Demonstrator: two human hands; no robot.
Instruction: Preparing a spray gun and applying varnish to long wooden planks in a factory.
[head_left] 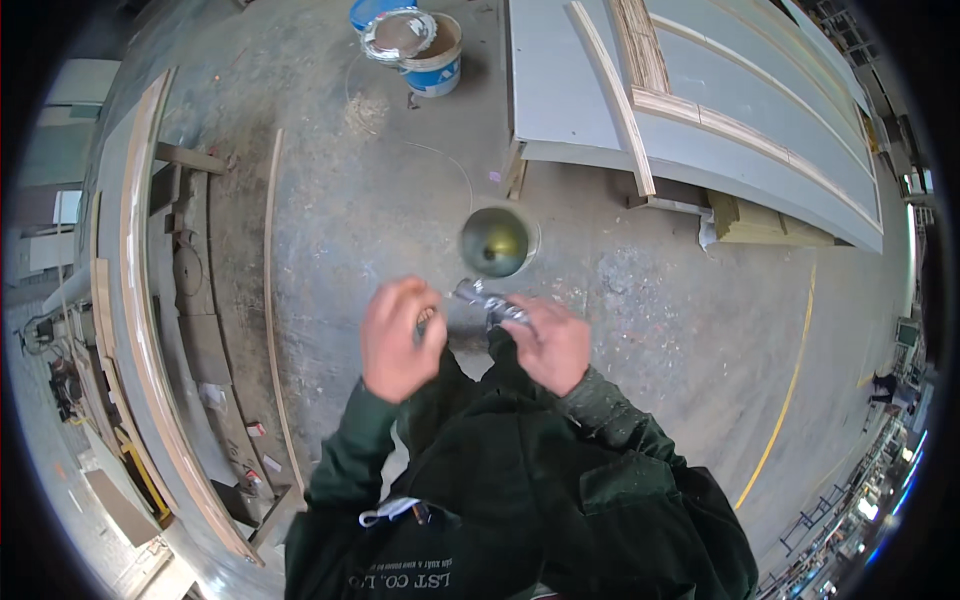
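My right hand is wrapped round a shiny silver spray gun, held in front of my body. Just beyond it is a round metal cup, open at the top, with a greenish-yellow inside and a dark spot at its middle. It looks to be the gun's cup, though the join is unclear. My left hand is beside the gun, its fingers curled and slightly blurred. A small brownish thing shows at those fingers; I cannot make out what it is.
A white-and-blue bucket stands on the floor ahead, a foil-covered round thing at its rim. At right, a grey panel table bears wooden strips. Long boards line the left, with a thin strip nearer me.
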